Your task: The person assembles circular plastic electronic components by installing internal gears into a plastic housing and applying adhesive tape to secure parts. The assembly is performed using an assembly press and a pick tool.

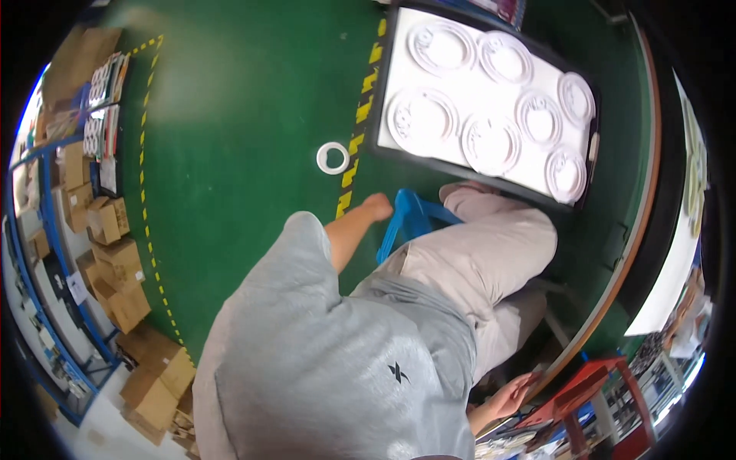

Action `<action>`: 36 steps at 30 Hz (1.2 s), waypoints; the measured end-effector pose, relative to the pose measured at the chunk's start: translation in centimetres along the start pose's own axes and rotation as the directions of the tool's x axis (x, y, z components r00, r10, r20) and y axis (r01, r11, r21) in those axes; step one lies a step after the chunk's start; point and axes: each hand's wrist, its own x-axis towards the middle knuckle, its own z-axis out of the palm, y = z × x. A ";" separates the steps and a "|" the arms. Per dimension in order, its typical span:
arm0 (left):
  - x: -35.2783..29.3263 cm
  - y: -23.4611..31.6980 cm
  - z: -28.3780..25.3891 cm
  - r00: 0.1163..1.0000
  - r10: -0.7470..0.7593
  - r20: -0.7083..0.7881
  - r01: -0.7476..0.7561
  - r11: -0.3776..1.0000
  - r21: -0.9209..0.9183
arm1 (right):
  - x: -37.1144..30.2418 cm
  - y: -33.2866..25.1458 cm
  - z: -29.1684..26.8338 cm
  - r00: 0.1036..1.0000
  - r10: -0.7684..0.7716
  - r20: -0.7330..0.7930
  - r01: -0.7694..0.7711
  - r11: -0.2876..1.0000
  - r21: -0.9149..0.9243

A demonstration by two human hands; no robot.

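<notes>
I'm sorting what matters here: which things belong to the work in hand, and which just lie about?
In hand:
left hand
white ring on the floor
blue stool
black tray of white rings

Lying about:
cardboard boxes
blue shelving
red stool
</notes>
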 end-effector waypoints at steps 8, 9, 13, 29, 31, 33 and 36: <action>-0.1 3.8 5.7 0.997 -0.041 0.061 0.056 0.961 -0.270 | 2.4 4.2 5.6 0.949 0.293 -0.116 -0.313 0.915 -0.255; -0.4 4.3 5.8 0.987 -0.077 0.140 0.124 0.922 -0.368 | 3.1 4.6 5.5 0.962 0.263 -0.079 -0.272 0.881 -0.387; -1.1 0.6 6.4 0.966 -0.107 0.234 0.240 0.702 -0.671 | 4.9 11.3 8.4 0.981 0.177 -0.077 -0.170 0.603 -0.779; -8.9 -7.2 -1.0 0.964 -0.253 -0.087 0.173 0.837 -0.519 | 12.6 21.8 12.3 0.955 0.284 0.083 -0.041 0.404 -0.914; -12.2 -7.5 -0.3 0.940 -0.312 -0.136 0.173 0.782 -0.598 | 13.1 23.3 12.8 0.920 0.369 0.132 -0.049 0.442 -0.896; -14.6 -7.4 0.8 0.924 -0.331 -0.189 0.134 0.746 -0.653 | 13.3 23.6 13.6 0.910 0.380 0.167 -0.016 0.434 -0.901; -16.2 -7.5 1.2 0.872 -0.395 -0.289 0.069 0.683 -0.727 | 14.2 25.2 14.9 0.904 0.360 0.232 0.042 0.466 -0.884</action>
